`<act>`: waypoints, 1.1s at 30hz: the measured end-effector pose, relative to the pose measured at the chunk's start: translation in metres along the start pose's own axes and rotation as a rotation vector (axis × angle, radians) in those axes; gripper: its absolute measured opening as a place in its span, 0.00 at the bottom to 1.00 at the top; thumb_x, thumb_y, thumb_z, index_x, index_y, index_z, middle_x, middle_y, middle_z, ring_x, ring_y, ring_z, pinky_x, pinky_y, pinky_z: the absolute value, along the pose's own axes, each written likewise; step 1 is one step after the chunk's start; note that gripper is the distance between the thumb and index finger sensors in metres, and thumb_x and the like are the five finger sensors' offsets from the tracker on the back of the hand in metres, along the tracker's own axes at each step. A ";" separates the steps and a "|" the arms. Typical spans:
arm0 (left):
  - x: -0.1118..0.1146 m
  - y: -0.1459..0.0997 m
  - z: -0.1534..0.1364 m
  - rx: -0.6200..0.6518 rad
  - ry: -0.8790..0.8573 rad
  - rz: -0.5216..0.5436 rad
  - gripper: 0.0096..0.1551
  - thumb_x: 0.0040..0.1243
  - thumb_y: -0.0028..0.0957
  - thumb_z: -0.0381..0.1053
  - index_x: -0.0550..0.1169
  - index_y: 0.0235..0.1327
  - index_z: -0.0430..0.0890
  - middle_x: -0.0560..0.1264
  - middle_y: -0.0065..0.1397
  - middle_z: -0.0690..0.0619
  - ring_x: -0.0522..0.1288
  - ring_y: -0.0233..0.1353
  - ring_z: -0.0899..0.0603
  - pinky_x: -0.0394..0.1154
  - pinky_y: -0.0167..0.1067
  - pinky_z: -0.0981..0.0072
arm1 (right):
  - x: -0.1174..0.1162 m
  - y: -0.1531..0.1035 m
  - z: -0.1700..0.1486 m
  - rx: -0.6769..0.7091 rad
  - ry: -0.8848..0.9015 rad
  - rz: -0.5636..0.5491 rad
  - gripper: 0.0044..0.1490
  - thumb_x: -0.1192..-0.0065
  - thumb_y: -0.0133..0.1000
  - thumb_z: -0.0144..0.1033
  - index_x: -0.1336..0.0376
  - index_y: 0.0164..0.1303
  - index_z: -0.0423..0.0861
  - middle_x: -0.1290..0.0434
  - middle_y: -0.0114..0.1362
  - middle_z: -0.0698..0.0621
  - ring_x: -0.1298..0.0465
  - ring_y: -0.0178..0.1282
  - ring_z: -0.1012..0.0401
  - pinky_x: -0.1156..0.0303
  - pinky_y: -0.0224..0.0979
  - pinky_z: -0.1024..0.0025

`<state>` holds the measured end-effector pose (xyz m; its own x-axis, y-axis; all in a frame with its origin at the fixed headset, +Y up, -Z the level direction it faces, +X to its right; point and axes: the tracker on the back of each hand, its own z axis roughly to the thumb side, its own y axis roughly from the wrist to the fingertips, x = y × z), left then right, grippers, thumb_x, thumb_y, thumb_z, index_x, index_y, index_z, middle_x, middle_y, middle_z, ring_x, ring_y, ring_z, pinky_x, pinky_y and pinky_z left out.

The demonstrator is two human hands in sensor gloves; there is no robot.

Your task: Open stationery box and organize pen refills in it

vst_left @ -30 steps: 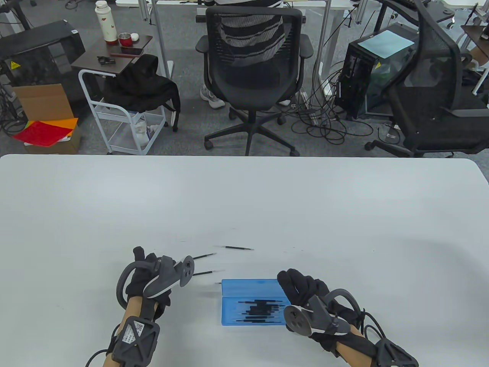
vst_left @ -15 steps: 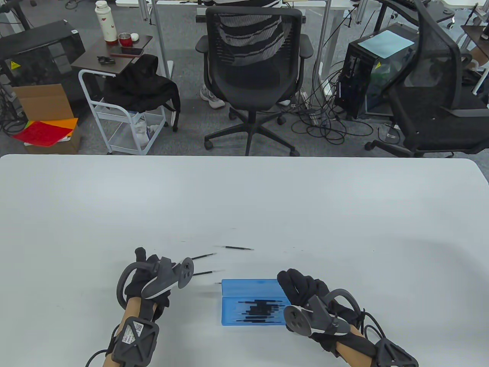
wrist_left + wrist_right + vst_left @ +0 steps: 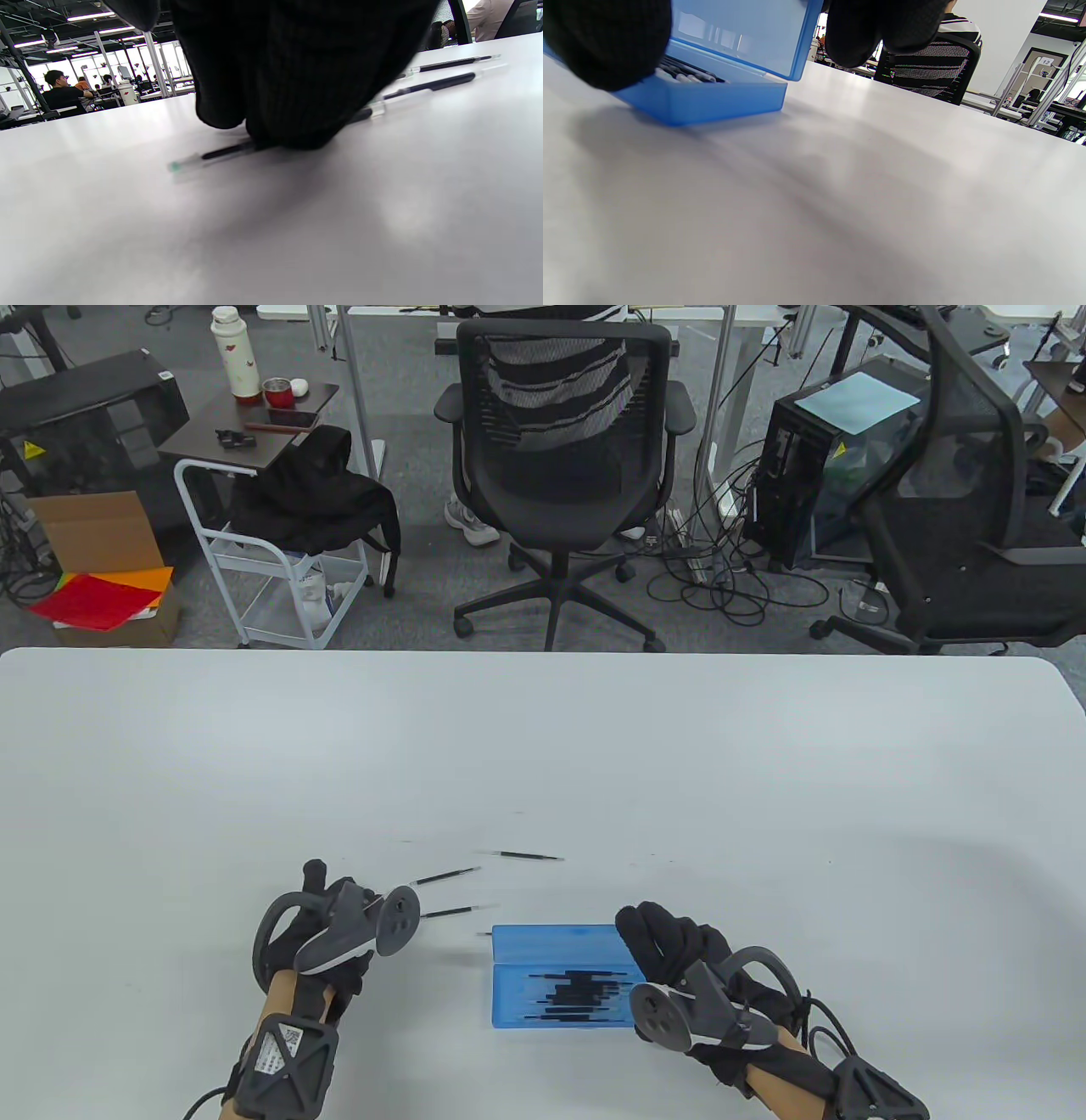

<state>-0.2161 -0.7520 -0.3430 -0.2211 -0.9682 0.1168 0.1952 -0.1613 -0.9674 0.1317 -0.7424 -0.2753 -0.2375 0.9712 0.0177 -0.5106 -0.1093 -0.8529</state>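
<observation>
The blue stationery box [image 3: 560, 997] lies open near the front edge, its lid [image 3: 556, 942] standing up at the back. Several black pen refills [image 3: 581, 991] lie inside it. My right hand [image 3: 670, 946] grips the box's right end: in the right wrist view the thumb [image 3: 606, 42] is at the base and the fingers [image 3: 878, 25] are behind the lid [image 3: 746, 38]. My left hand [image 3: 327, 912] is down on the table to the left, its fingertips [image 3: 271, 127] pinching a loose refill [image 3: 225, 151]. Two more refills [image 3: 445, 876] [image 3: 450, 912] lie just right of it, and another [image 3: 530, 857] beyond.
The white table [image 3: 543, 746] stretches far and wide beyond the hands. An office chair [image 3: 560, 475], a cart and computer cases stand on the floor behind the far edge.
My left hand has shifted a little left and towards me, uncovering more of the two loose refills. The right hand and the box have stayed still.
</observation>
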 end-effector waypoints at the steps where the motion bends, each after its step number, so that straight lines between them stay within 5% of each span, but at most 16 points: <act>1: 0.001 0.000 0.000 0.005 -0.002 -0.004 0.26 0.75 0.47 0.44 0.79 0.61 0.51 0.83 0.65 0.56 0.80 0.73 0.44 0.53 0.80 0.29 | 0.000 0.000 0.000 0.000 0.000 0.000 0.80 0.34 0.43 0.63 0.77 0.84 0.42 0.60 0.90 0.34 0.36 0.82 0.40 0.37 0.82 0.41; 10: -0.002 -0.005 0.001 0.027 -0.013 0.006 0.31 0.75 0.46 0.45 0.77 0.65 0.46 0.83 0.63 0.54 0.81 0.71 0.42 0.54 0.79 0.28 | 0.000 0.000 0.000 0.000 -0.001 0.000 0.80 0.34 0.43 0.63 0.77 0.84 0.42 0.60 0.90 0.35 0.36 0.82 0.40 0.37 0.82 0.41; 20: -0.046 -0.038 0.009 0.059 -0.025 0.200 0.32 0.75 0.45 0.46 0.77 0.64 0.46 0.84 0.62 0.54 0.83 0.68 0.42 0.57 0.78 0.27 | 0.000 0.000 0.000 0.000 0.001 0.002 0.80 0.34 0.43 0.63 0.77 0.84 0.42 0.60 0.90 0.35 0.37 0.82 0.40 0.37 0.82 0.41; 27: -0.087 -0.076 0.077 0.197 0.120 0.356 0.32 0.75 0.45 0.47 0.78 0.64 0.46 0.85 0.61 0.55 0.84 0.67 0.42 0.58 0.76 0.26 | 0.000 0.001 0.000 -0.003 0.000 0.003 0.80 0.34 0.42 0.63 0.77 0.84 0.42 0.60 0.90 0.34 0.36 0.82 0.40 0.37 0.82 0.41; 33: -0.091 -0.088 0.143 0.325 0.212 0.410 0.32 0.75 0.45 0.48 0.78 0.64 0.46 0.85 0.60 0.55 0.85 0.66 0.42 0.59 0.76 0.26 | 0.000 0.001 0.000 -0.002 0.000 0.003 0.80 0.34 0.43 0.63 0.77 0.84 0.42 0.60 0.90 0.34 0.36 0.82 0.40 0.37 0.82 0.41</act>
<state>-0.0760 -0.6767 -0.2364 -0.2458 -0.9100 -0.3340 0.5823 0.1368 -0.8014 0.1317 -0.7426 -0.2762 -0.2392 0.9708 0.0150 -0.5078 -0.1120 -0.8542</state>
